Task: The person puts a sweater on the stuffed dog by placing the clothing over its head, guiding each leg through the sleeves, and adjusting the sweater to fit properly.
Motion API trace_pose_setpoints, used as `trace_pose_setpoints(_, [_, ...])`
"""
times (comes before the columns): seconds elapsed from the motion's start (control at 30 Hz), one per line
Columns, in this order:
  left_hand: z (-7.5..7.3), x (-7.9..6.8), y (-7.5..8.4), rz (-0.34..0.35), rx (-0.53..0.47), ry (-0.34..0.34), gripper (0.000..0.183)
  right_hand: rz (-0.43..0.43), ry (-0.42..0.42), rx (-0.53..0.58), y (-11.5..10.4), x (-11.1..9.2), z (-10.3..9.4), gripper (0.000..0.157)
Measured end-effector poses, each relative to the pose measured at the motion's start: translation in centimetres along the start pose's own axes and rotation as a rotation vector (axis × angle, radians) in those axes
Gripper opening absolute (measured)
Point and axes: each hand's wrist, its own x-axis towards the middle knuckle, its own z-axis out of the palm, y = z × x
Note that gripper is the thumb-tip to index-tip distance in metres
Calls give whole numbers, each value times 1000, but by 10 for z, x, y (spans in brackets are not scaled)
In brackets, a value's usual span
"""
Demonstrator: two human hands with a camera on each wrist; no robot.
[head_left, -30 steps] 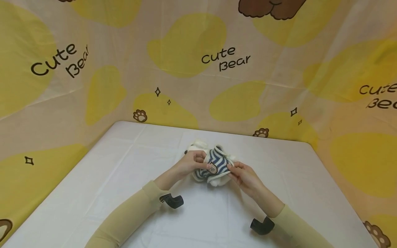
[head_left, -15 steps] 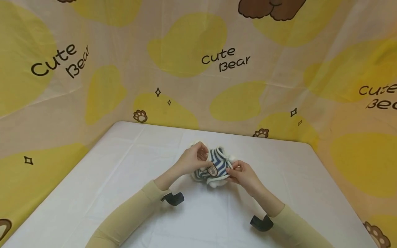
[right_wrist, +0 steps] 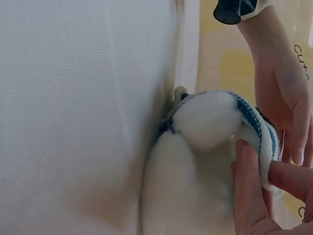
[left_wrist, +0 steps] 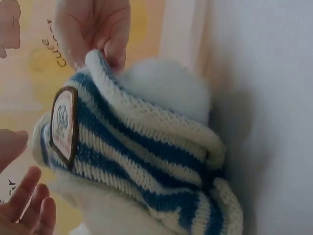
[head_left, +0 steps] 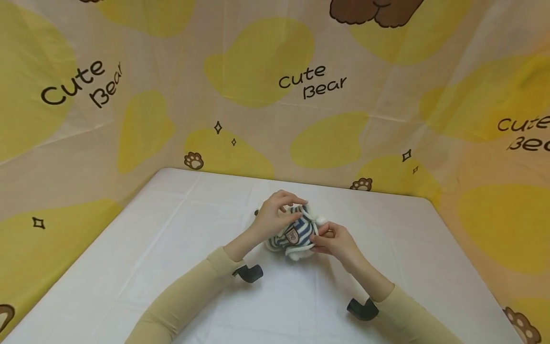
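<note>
A blue-and-white striped knitted sweater [left_wrist: 134, 147] with a brown-edged patch [left_wrist: 64, 128] is worn by a white plush toy [right_wrist: 208, 120] on the white counter [head_left: 369, 220]. Its edge is pinched between the right hand's [head_left: 339, 242] thumb and fingers; the left hand [head_left: 275, 215] is held over it, fingers and thumb spread apart. Behind, a "Cute Bear" cloth [head_left: 266, 62] is hung.

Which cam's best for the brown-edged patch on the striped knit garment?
Left wrist: the brown-edged patch is large there, its outline unobstructed, though seen at a slant. Head shows it unobstructed too, but small. Right wrist doesn't show its face; that camera looks into the opening of the striped knit garment.
</note>
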Motion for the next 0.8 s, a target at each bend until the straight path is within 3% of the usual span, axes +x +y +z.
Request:
trace_pose_setpoints(0.07, [3,0,1,20,26,4,20,-6,-2,-2,0,-1,0,18])
trace_pose_setpoints(0.27, [6,-2,0,-46,133,-51,25,-3,-32,-28,-3,-1,-5,17])
trace_pose_setpoints(0.4, [4,-6,-2,-65,107,-93,29,-8,-43,-113,-9,1,-13,24])
trace_pose_setpoints(0.57, [3,-7,-3,-30,81,-130,25,-14,-54,-177,-13,3,-18,32])
trace_pose_setpoints(0.7, [3,-4,0,-12,64,-134,21,10,-99,-183,-7,2,-12,40])
trace_pose_setpoints(0.8, [4,-4,1,-36,47,-114,23,13,-95,-150,-3,3,-6,39])
